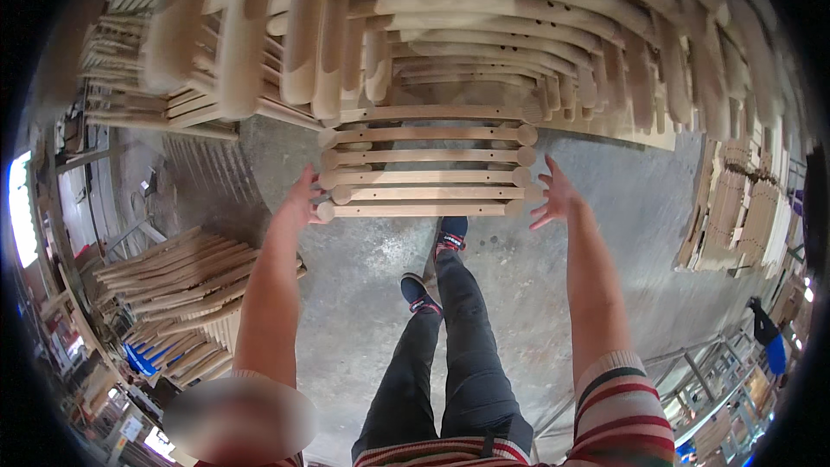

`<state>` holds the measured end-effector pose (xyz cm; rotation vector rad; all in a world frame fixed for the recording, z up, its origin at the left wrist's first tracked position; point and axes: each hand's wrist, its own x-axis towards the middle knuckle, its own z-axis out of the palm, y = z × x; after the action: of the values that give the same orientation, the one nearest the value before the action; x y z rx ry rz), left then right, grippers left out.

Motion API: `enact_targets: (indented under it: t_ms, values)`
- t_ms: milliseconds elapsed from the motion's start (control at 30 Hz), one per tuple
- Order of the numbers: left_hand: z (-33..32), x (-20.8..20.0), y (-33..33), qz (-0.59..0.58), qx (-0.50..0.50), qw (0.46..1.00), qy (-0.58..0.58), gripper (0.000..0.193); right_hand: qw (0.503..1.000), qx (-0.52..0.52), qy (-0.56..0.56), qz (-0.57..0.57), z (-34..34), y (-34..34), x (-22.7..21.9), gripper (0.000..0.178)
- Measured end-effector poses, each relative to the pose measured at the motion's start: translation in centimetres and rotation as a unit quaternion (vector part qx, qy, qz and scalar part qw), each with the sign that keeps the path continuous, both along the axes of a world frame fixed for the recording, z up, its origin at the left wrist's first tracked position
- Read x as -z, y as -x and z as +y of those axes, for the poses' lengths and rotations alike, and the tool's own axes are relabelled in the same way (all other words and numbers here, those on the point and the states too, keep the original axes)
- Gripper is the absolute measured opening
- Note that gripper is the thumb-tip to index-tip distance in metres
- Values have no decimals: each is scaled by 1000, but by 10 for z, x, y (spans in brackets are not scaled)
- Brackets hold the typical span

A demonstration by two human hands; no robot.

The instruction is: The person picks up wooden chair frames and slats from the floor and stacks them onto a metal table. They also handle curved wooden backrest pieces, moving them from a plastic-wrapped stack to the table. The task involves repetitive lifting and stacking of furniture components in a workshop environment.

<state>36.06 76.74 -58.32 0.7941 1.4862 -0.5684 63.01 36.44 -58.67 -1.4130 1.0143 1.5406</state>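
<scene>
A row of pale wooden frames (428, 156), with straight bars and rounded end posts, stands upright in front of me at the middle. My left hand (301, 198) is at its left ends, fingers apart; the fingertips come up close to the posts, and whether they touch I cannot tell. On the other side my right hand (557, 196) is spread with a small gap between its fingers and the right ends of the frames. Nothing is held in either hand.
Big stacks of curved wooden chair parts (510, 7) rise just beyond the frames. More wooden pieces (186, 281) lie piled at the left. Bundled flat brown boards (735, 203) stand at the right, and a person in blue (772, 342) is farther off. My feet are on the concrete floor (527, 294).
</scene>
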Motion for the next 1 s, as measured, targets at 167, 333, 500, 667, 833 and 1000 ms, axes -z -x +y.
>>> enact_targets:
  t_ms: [167,333,500,667,833,1000]
  values:
    - [18,45,0,-176,50,983,7,69,987,-5,-160,9,19,-17,59,97]
    - [13,53,-23,11,-104,987,119,64,963,151,-220,-38,14,12,89,76]
    - [0,50,-21,-65,-110,971,200,67,977,134,-143,-86,18,24,72,68]
    - [-13,44,8,-82,-64,985,135,68,970,140,-186,-71,14,47,56,69]
    - [-64,-6,73,-109,-161,976,97,64,977,130,-164,-46,-38,115,10,74]
    - [-134,-110,129,-170,-79,980,69,65,975,183,-101,-73,-122,217,-80,72]
